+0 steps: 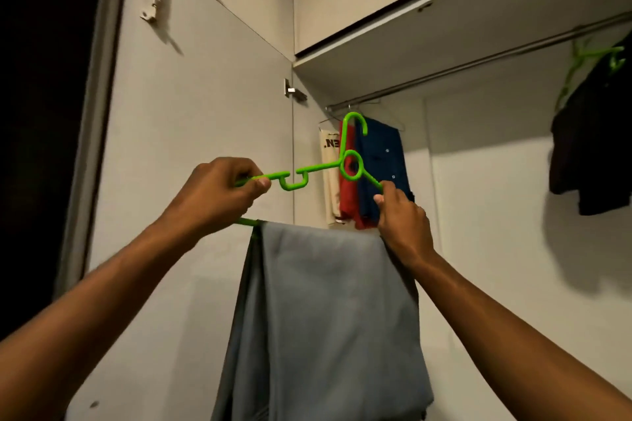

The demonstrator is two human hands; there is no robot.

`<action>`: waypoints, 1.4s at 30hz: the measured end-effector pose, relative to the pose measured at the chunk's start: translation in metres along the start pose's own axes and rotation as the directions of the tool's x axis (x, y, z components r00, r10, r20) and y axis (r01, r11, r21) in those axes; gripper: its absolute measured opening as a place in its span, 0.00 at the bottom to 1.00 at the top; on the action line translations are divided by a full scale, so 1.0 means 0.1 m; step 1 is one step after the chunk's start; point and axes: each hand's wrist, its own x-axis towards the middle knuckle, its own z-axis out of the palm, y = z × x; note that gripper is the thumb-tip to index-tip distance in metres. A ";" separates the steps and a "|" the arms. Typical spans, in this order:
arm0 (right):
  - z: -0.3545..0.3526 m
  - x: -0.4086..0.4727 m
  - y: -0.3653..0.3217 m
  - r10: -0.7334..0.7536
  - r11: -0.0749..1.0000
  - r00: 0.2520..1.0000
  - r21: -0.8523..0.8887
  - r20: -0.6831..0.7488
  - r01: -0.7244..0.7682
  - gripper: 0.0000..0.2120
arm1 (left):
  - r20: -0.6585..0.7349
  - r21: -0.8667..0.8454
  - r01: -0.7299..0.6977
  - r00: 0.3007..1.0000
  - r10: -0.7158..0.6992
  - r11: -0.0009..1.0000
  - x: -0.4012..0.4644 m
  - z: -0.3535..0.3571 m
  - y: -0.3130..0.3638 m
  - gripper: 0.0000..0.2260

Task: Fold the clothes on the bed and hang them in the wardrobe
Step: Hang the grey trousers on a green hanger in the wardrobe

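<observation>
We hold the green hanger (321, 169) up inside the wardrobe, our left hand (219, 195) pinching one shoulder arm and our right hand (400, 215) gripping the other, keeping it level so the folded grey trousers (325, 318) stay draped over its bar. The rail (478, 61) is above; hung shirts (369, 174) crowd its left end, and a dark garment (591, 147) hangs right.

folded trousers (321, 311) drape over a hanger (318, 174) held between left hand (219, 195) and right hand (403, 219), below the wardrobe rail (478, 65); hung shirts (372, 174) behind, another garment (591, 150) far right.
</observation>
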 end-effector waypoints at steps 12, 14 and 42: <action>0.18 0.70 1.91 0.188 0.982 0.980 0.035 -0.067 -0.186 0.18 | -0.238 -0.058 -0.169 0.959 0.151 0.984 1.21 2.11 0.77 0.07; 0.15 0.80 2.28 0.150 0.989 0.987 0.024 -0.061 -0.149 0.20 | -0.266 -0.066 -0.174 0.952 0.151 0.982 1.46 2.43 0.95 0.08; -0.42 2.67 4.50 0.123 0.988 0.982 0.110 -0.146 -0.107 0.25 | -0.537 -0.130 -0.300 0.822 0.187 0.945 4.26 4.05 3.67 0.11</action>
